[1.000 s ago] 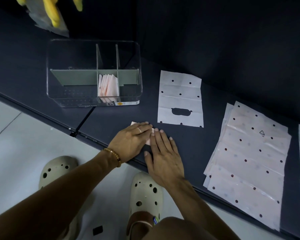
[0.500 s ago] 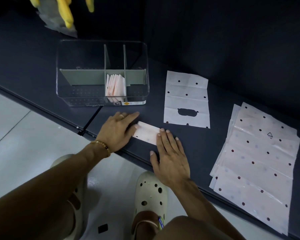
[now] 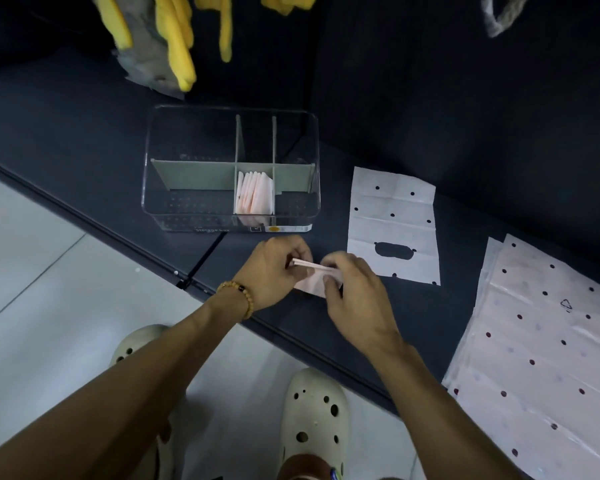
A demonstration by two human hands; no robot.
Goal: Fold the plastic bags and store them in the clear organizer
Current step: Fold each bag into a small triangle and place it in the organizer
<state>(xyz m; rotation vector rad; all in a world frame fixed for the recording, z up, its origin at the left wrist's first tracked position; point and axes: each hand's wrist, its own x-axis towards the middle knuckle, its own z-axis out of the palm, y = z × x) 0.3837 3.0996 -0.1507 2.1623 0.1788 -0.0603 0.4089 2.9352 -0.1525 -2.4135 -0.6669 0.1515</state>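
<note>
Your left hand (image 3: 274, 268) and right hand (image 3: 352, 292) both hold the folded bag (image 3: 314, 280), lifted just off the counter (image 3: 413, 323) in front of the clear organizer (image 3: 231, 221). The left grip pinches the packet's edge, where the stacked layers show as a thin pale strip. The right grip is curled over the other end — though motion blur there makes it hard to tell exactly which fingers carry it.

Expect the packet to weigh almost nothing and to be slick, thin film. It is soft, and the folds will likely spring open if you ease the pinch. Hold it across the layered edge so every ply is trapped, not by a single outer flap.

The organizer is hard, transparent plastic with rounded corners and grey-green dividers. The finished packets (image 3: 255, 195) stand on edge, packed side by side, in its narrow middle front cell. That cell looks nearly full, so a new packet would need to slide in edgewise.

A half-folded bag (image 3: 394, 223) lies flat to the right, creased, white with dark dots and a die-cut handle hole. Further right lies a flat stack of unfolded bags (image 3: 548, 348), glossy and faintly wrinkled.
</note>
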